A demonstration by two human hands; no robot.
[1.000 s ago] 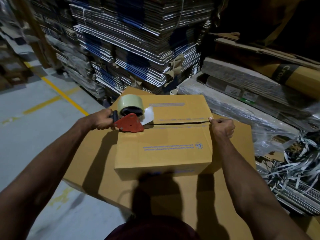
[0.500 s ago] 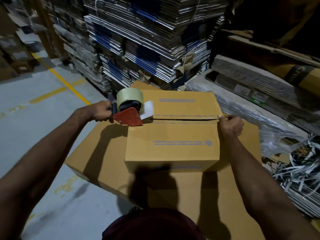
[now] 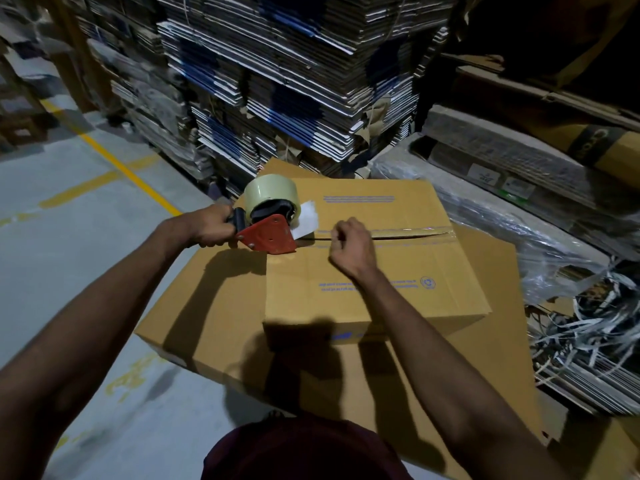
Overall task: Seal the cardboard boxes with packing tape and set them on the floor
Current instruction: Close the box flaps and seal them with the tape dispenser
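Taping the box (image 3: 374, 271), which sits on a bigger carton (image 3: 214, 327) toward its far right corner. Left hand (image 3: 207, 226) grips the dispenser (image 3: 270, 220) at the seam's left end; right hand (image 3: 349, 245) rests curled on the seam (cannot tell if pinching tape). Box looks light and stiff; lift by its bottom edges.

1. Tall stacks of flattened cartons (image 3: 294, 81) stand at the back.
2. Plastic-wrapped cardboard bundles (image 3: 512, 209) lie at right.
3. Loose strapping (image 3: 581, 341) is heaped beside them.
4. A yellow line (image 3: 114, 161) crosses the grey floor (image 3: 69, 271).
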